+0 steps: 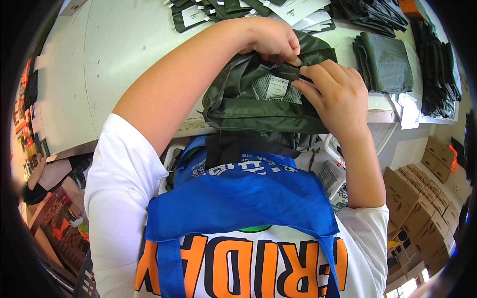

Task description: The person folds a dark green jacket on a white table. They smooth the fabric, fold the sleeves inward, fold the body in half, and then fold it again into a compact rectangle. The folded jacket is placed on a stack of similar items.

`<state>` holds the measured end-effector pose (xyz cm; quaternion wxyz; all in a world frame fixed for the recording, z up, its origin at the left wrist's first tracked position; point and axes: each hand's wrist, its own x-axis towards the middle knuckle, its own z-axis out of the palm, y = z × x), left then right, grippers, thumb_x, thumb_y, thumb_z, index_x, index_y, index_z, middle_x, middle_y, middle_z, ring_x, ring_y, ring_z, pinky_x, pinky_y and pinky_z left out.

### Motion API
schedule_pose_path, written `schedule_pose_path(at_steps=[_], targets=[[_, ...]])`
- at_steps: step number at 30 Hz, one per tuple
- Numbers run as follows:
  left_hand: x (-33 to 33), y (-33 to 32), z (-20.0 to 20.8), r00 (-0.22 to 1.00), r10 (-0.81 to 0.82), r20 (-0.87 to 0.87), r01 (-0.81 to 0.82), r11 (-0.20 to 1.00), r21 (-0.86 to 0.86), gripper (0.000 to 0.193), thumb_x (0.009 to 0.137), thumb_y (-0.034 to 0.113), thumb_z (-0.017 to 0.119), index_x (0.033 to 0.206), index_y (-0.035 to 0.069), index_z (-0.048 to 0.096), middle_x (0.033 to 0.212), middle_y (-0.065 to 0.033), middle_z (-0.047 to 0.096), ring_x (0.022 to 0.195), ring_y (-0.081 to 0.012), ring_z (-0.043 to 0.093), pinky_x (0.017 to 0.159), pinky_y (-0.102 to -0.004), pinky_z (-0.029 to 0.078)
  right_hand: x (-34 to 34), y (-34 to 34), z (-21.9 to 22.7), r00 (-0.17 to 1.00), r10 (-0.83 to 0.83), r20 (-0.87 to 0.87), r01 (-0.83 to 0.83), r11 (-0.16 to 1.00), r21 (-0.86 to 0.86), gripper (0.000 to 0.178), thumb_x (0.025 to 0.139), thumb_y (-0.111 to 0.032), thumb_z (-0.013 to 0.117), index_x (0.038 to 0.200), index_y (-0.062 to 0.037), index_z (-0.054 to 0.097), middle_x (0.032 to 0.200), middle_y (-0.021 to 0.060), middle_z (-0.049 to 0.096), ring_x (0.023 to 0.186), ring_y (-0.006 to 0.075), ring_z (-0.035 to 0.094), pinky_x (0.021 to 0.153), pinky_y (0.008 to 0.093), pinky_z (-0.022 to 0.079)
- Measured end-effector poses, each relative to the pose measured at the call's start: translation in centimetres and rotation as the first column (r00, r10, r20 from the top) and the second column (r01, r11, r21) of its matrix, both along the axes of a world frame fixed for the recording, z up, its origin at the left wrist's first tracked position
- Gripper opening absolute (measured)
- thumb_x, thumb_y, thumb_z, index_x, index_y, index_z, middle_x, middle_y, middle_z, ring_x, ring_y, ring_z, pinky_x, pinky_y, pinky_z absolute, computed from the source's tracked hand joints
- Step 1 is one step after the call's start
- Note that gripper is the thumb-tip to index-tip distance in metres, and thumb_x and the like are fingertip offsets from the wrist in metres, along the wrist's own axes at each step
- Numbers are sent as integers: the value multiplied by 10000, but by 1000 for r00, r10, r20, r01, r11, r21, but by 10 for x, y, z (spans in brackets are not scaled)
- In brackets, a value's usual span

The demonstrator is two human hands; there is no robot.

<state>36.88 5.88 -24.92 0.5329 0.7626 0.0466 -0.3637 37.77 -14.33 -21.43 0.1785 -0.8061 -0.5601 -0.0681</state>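
A dark green garment (263,116) of shiny coated cloth lies bunched at the table's near edge, its near part hanging over. Inside its opening shows a grey mesh lining with a white label (277,88) on it. My left hand (273,40) reaches over from the left, its fingers curled and pinching the cloth at the far side of the opening. From the right, my right hand (340,92) pinches a dark edge of the same garment between thumb and fingers. The fingertips of both hands are close together, and exactly what lies between them is partly hidden.
The pale table (134,54) stretches away to the left. Folded dark green garments (385,62) are stacked at the right, with more dark pieces (439,69) beyond. Dark packs with white tags (194,16) lie at the back. Cardboard boxes (417,203) stand on the floor at lower right.
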Motion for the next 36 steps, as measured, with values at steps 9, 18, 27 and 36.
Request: schedule_pose_path(at_steps=[9, 18, 27, 36], targets=[[-2, -2, 0, 1000, 10, -12, -10, 1000, 10, 218, 795, 220, 683, 652, 106, 565, 618, 36, 509, 621, -89, 481, 542, -247, 371, 9, 0, 0, 996, 84, -18, -84, 996, 2, 214, 701, -258, 735, 803, -136, 592, 694, -6, 509, 637, 189, 552, 576, 331, 386], [-4, -2, 4, 1000, 11, -10, -11, 1000, 4, 196, 790, 225, 683, 671, 104, 584, 628, 36, 522, 623, -82, 474, 549, -242, 365, 10, -1, 8, 994, 103, -42, -105, 994, -42, 199, 714, -239, 749, 800, -107, 627, 726, 0, 583, 655, 192, 574, 593, 328, 391], [-4, -2, 5, 1000, 14, -14, -13, 1000, 26, 119, 762, 180, 655, 687, 104, 603, 617, 36, 527, 604, -82, 467, 552, -237, 368, 12, 9, 0, 986, 159, 46, -159, 987, -21, 222, 692, -249, 730, 777, -138, 557, 691, -20, 507, 655, 156, 549, 570, 317, 394], [-5, 0, 3, 999, 34, -27, -34, 999, 7, 232, 789, 252, 717, 665, 105, 587, 612, 39, 507, 607, -84, 462, 553, -252, 364, 21, -6, 6, 939, 115, -325, -93, 992, 83, 199, 692, -193, 781, 792, -92, 642, 786, 2, 623, 652, 168, 577, 583, 298, 414]])
